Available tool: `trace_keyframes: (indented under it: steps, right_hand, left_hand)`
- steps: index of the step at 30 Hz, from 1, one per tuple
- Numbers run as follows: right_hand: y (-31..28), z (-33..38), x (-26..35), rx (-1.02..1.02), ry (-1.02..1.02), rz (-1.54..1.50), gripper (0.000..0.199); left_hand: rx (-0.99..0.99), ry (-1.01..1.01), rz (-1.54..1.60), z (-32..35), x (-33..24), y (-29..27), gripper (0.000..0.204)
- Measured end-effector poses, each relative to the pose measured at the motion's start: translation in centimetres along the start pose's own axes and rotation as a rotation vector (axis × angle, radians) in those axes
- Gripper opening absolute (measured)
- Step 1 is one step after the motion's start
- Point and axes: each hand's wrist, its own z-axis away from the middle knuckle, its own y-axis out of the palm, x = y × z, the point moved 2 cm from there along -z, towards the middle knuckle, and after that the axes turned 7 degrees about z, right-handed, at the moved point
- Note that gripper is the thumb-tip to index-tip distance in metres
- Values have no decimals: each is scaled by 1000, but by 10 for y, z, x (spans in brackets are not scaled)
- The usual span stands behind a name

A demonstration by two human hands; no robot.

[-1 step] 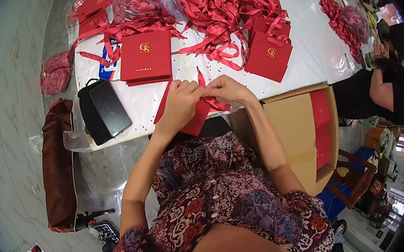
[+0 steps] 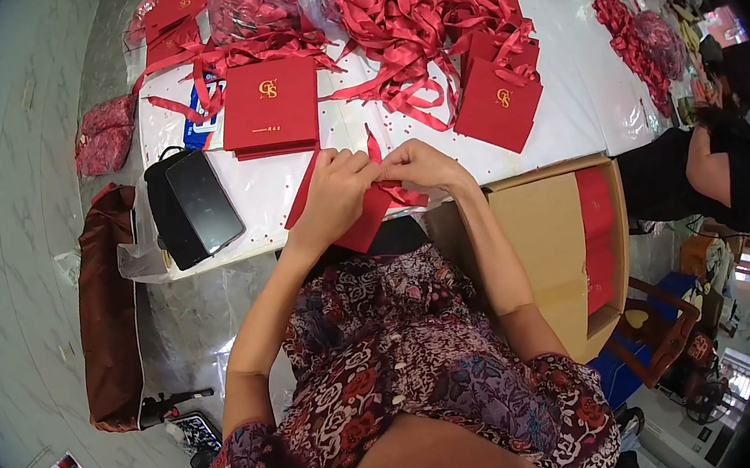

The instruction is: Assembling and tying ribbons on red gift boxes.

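At the near edge of the table, my left hand (image 2: 341,187) and my right hand (image 2: 423,165) meet with fingertips closed in a pinch. Between them they grip a red satin ribbon (image 2: 373,145), one end pointing up past the fingers. Another stretch of it hangs below my right hand. Under the hands lies a flat red paper piece (image 2: 364,230), tilted and partly covered by my left hand. Just beyond is a neat stack of square red paper pieces (image 2: 270,106) with gold print. The exact spot where the ribbon is pinched is hidden by my fingers.
Red ribbons (image 2: 390,27) heap across the white table (image 2: 346,127). More red pieces (image 2: 500,104) lie right of the stack. A phone (image 2: 204,202) rests on a black case at left. An open cardboard box (image 2: 542,253) holding red pieces stands beside my right arm. Another person sits at far right.
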Motion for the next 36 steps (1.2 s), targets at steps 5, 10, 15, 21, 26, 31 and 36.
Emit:
trace_keyframes:
  steps: [5, 10, 15, 21, 26, 31, 36]
  right_hand:
    - [9, -11, 0, -76, -45, 38, 19]
    - [8, -33, -10, -442, -50, 105, 27]
    - [-12, -20, -20, -542, -207, 34, 26]
    - [4, 40, 11, -218, -344, 341, 22]
    - [10, 58, 6, -318, -506, 604, 23]
    - [12, 60, 30, -108, -98, 43, 23]
    - [18, 25, 12, -334, -163, -83, 21]
  left_hand:
    - [-60, -31, 98, 1, 0, -5, 17]
    - [-72, -111, 191, 5, 0, -2, 20]
    - [-142, -317, 250, 13, 15, -1, 21]
    - [-231, -379, 259, 20, 31, 4, 23]
    - [-244, -329, 207, 8, 21, 14, 22]
    - [-270, -320, 123, -2, 25, 27, 18]
    - [-464, -210, -46, -6, 7, 39, 17]
